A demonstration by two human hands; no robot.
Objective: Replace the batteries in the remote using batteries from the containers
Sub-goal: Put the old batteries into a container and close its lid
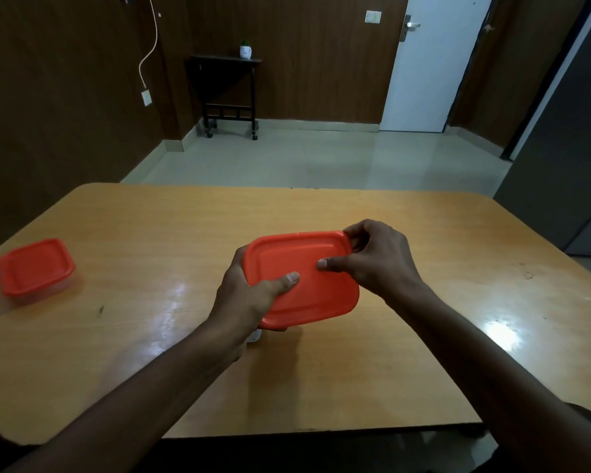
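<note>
A container with an orange lid (pixel 316 288) is held above the middle of the wooden table (pixel 423 302). My left hand (pixel 249 295) grips its left side, thumb pressed on the lid. My right hand (pixel 379 257) holds the far right corner, fingers curled over the lid's edge and thumb on top. A small white thing (pixel 255 337) peeks out under the container beside my left wrist; I cannot tell what it is. A second container with an orange lid (pixel 35 266) rests closed near the table's left edge. The batteries are hidden.
Beyond the table lies a pale tiled floor. A dark side table (pixel 229 93) with a small potted plant stands against the brown back wall. A white door is at the back right, and a grey cabinet (pixel 567 158) stands to the right.
</note>
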